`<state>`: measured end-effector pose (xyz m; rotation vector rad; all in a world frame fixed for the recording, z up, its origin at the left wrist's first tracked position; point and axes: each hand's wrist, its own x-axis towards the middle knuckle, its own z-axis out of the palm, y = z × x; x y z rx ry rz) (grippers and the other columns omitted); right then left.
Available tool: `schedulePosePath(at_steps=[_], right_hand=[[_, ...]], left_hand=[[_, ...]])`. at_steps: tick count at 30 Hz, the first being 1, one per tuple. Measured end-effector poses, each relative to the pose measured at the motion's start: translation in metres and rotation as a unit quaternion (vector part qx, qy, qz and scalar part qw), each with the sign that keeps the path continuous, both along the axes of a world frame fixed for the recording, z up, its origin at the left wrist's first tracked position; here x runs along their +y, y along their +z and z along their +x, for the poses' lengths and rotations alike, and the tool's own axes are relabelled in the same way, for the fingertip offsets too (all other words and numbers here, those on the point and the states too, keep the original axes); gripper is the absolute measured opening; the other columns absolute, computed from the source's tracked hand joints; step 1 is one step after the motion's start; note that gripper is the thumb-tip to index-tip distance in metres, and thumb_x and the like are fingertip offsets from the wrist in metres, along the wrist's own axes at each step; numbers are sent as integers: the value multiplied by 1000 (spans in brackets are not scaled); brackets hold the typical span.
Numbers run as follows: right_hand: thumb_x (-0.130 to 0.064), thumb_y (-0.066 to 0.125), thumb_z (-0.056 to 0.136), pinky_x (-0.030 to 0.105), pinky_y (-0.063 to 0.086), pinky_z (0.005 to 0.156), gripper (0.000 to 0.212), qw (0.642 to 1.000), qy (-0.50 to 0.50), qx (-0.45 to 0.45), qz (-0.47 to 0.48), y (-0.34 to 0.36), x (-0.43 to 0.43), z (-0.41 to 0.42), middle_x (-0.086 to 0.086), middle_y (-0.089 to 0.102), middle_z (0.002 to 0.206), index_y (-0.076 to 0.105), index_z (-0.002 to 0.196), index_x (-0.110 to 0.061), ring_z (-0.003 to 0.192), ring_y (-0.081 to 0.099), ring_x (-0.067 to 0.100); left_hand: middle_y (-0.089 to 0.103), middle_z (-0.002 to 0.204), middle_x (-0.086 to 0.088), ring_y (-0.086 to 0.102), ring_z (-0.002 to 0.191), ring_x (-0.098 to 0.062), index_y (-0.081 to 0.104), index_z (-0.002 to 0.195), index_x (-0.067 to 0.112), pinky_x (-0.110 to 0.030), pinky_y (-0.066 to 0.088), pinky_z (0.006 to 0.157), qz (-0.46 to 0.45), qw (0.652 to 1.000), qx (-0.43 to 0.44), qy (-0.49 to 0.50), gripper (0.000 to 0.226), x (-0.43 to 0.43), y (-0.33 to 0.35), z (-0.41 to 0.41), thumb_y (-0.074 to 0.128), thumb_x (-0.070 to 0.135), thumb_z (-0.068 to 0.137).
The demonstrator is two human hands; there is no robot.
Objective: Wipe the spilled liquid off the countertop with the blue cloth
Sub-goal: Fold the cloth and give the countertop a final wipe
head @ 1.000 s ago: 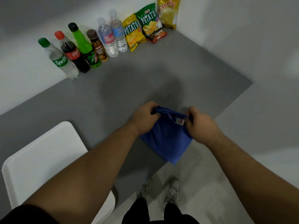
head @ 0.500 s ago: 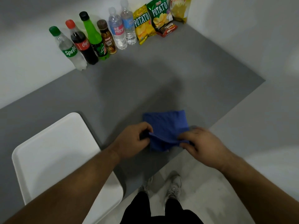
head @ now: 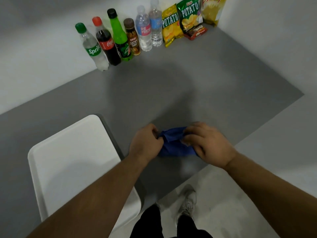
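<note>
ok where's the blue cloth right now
In the head view the blue cloth lies bunched on the grey countertop near its front edge, gripped between the left hand and right hand.

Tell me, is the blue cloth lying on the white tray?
No, the blue cloth is on the grey countertop, right of the white tray.

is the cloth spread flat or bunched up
Bunched: the cloth sits creased and gathered on the countertop, gripped between the left hand and right hand.

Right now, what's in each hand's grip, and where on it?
Both hands hold the blue cloth, bunched on the countertop. The left hand pinches its left edge; the right hand holds its right side, fingers over the top.
</note>
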<state>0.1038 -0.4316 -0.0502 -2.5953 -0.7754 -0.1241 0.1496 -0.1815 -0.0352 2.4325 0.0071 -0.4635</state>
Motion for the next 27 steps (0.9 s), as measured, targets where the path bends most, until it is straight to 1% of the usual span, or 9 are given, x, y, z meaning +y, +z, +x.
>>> schedulePosePath(at_steps=[2, 4, 8, 10, 15, 18, 21, 25, 27], right_hand=[[-15, 51, 100, 56, 43, 110, 31, 994, 104, 14, -31, -7, 2, 4, 11, 65, 140, 77, 117, -15, 135, 54, 40], [-25, 45, 101, 60, 37, 115, 39, 986, 142, 48, -70, -8, 2, 16, 2, 54, 153, 70, 132, -24, 149, 39, 36], [-36, 39, 108, 54, 21, 125, 49, 964, 185, 96, -163, -12, 7, 29, -4, 29, 169, 41, 157, -34, 160, 8, 25], [-40, 34, 109, 52, 18, 127, 52, 969, 151, 84, -178, -19, 22, 19, -4, 24, 170, 30, 160, -36, 160, 6, 24], [-46, 34, 105, 48, 6, 128, 59, 986, -14, 103, -130, -30, 98, -5, -7, 17, 171, 23, 162, -36, 159, 6, 25], [-50, 23, 105, 51, 5, 128, 62, 980, -77, 148, -111, -34, 143, 14, -8, -1, 172, 10, 163, -36, 158, -12, 24], [-51, 8, 103, 50, -8, 127, 64, 974, -95, 174, -107, -41, 174, 53, -8, -25, 169, -10, 162, -35, 152, -34, 21], [-47, 21, 102, 55, -1, 127, 71, 982, -82, 123, -115, -46, 199, 118, 3, -17, 172, -6, 163, -23, 156, -24, 28], [-46, 29, 103, 50, -3, 127, 73, 990, -40, 80, -113, -47, 206, 150, 4, -9, 173, -4, 162, -21, 157, -19, 26]], left_hand=[[68, 88, 2, 66, 81, -21, 61, 103, 24, -45, 60, 76, 17, 1000, -22, -14, 20, 10, 1, 2, 69, 33, 87], [69, 89, 3, 67, 83, -21, 62, 104, 23, -44, 60, 77, 23, 998, -52, -24, 18, 22, 2, 5, 69, 31, 89], [72, 92, -2, 68, 85, -28, 64, 99, 21, -41, 58, 73, 61, 989, -131, -16, 9, 48, 4, 19, 64, 27, 92], [70, 96, -4, 66, 86, -29, 63, 101, 21, -41, 57, 74, 86, 985, -149, -5, 9, 61, 3, 30, 62, 27, 94], [67, 111, -5, 60, 102, -28, 66, 104, 18, -38, 51, 83, 115, 979, -164, 24, 12, 84, -9, 53, 62, 22, 93], [66, 117, -5, 59, 108, -28, 66, 107, 17, -40, 52, 89, 112, 977, -177, 43, 15, 91, -16, 64, 63, 18, 93], [65, 120, -3, 57, 110, -26, 64, 113, 18, -42, 53, 92, 59, 976, -180, 104, 17, 95, -20, 77, 58, 19, 97], [62, 121, -1, 58, 110, -24, 59, 120, 23, -46, 54, 94, -11, 971, -158, 177, 20, 94, -21, 96, 51, 27, 101], [61, 119, 1, 57, 110, -22, 59, 120, 25, -43, 51, 93, -37, 968, -158, 193, 20, 92, -23, 106, 50, 28, 102]])
